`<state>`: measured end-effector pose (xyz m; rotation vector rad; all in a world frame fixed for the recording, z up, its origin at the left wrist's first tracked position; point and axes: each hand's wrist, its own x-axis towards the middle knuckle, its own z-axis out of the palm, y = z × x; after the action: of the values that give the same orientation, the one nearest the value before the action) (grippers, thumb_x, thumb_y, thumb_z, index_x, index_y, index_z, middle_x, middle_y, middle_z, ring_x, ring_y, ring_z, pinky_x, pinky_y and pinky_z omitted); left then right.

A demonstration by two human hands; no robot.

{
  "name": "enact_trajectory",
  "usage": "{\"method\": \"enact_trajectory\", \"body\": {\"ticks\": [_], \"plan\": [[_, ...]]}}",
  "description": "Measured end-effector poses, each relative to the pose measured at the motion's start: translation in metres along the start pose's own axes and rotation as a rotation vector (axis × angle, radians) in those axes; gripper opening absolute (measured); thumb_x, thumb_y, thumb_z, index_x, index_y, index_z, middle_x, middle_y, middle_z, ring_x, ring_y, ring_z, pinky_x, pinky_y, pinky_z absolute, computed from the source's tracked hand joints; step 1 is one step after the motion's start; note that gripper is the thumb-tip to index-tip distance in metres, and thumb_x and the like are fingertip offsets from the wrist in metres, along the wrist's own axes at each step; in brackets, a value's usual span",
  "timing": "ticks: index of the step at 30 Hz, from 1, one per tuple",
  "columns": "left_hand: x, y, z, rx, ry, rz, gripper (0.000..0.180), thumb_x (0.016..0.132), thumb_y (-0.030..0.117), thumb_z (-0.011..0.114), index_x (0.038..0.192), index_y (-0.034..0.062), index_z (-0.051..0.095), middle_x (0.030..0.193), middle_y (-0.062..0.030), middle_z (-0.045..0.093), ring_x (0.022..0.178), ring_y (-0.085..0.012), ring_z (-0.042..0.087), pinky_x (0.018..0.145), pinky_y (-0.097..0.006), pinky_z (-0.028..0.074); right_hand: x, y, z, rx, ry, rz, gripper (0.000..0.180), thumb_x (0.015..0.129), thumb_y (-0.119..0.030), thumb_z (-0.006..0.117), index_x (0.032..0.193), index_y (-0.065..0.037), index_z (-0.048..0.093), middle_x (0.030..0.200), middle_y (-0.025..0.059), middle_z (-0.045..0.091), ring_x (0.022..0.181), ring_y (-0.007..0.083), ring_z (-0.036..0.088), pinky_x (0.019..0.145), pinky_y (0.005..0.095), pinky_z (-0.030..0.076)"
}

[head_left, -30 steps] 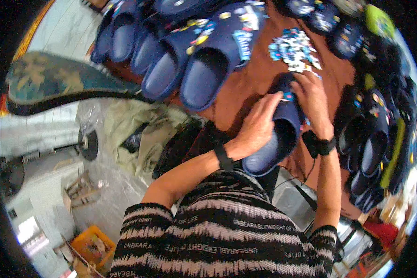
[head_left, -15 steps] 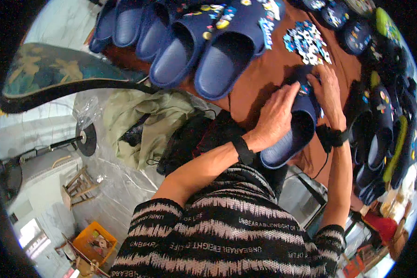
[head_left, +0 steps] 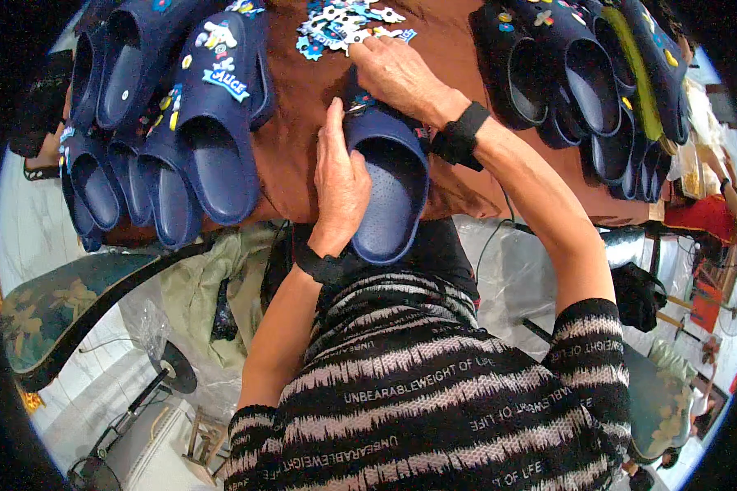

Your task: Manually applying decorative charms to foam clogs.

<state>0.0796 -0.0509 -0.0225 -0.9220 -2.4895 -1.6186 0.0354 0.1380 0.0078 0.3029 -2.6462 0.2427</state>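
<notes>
A navy blue clog (head_left: 390,204) with its heel toward me lies at the table's front edge. My left hand (head_left: 341,184) rests along its left side, fingers stretched out and the thumb by the foot opening. Over the clog's toe is my right hand (head_left: 397,78), fingers bent together and tips by a heap of small charms (head_left: 348,24) in blue, white and black. What those fingertips hold, if anything, is hidden. A few small coloured charms (head_left: 360,101) show on the clog's upper, partly covered by the right hand.
Several navy clogs (head_left: 217,168) with charms stand at the left of the brown-covered table (head_left: 285,155). More dark clogs (head_left: 590,82) stand at the right, one with a green strip (head_left: 635,74). A patterned chair seat (head_left: 65,303) and a khaki cloth (head_left: 205,286) lie below left.
My view has swung right, so the table and clogs sit further left. The right hand has moved from the clog's upper to the charm heap's edge; the left stays beside the clog.
</notes>
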Motion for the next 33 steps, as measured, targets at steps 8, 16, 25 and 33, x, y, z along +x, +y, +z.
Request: {"method": "enact_trajectory", "body": {"ticks": [8,16,25,33], "plan": [[0.008,0.006,-0.005,0.011,-0.024,-0.042,0.068,0.083,-0.011,0.039,0.149,-0.0006,0.031,0.146,-0.0249,0.043,0.136,-0.0366,0.043,0.115,-0.042,0.031,-0.010,-0.002,-0.003,0.026,0.081,0.061,0.020,0.090,-0.020,0.063,0.101,-0.004,0.059,0.098,0.0160,0.058,0.095,0.0359,0.057,0.081,0.0458,0.049],[0.006,0.004,0.001,-0.026,-0.008,0.001,0.071,0.083,-0.010,0.045,0.151,0.0014,0.028,0.148,-0.0229,0.040,0.136,-0.0405,0.038,0.114,-0.044,0.031,-0.011,-0.006,-0.008,0.078,0.112,0.177,0.017,0.086,-0.019,0.065,0.091,-0.005,0.058,0.097,0.0150,0.058,0.094,0.0358,0.055,0.078,0.0468,0.046],[-0.005,0.014,-0.006,-0.084,-0.068,-0.112,0.070,0.082,-0.009,0.039,0.151,-0.0024,0.028,0.150,-0.0248,0.038,0.140,-0.0373,0.036,0.118,-0.042,0.026,-0.024,-0.021,-0.008,0.102,0.146,0.207,0.019,0.081,-0.013,0.070,0.087,-0.004,0.054,0.089,0.0156,0.055,0.088,0.0347,0.054,0.076,0.0452,0.047],[0.010,0.014,0.001,-0.072,0.039,-0.147,0.067,0.086,-0.009,0.040,0.151,0.0003,0.029,0.149,-0.0236,0.038,0.140,-0.0372,0.036,0.117,-0.041,0.026,0.000,0.003,-0.020,0.338,0.243,0.361,0.020,0.093,-0.024,0.062,0.091,-0.006,0.054,0.083,0.0169,0.060,0.077,0.0409,0.060,0.064,0.0496,0.046]]}}
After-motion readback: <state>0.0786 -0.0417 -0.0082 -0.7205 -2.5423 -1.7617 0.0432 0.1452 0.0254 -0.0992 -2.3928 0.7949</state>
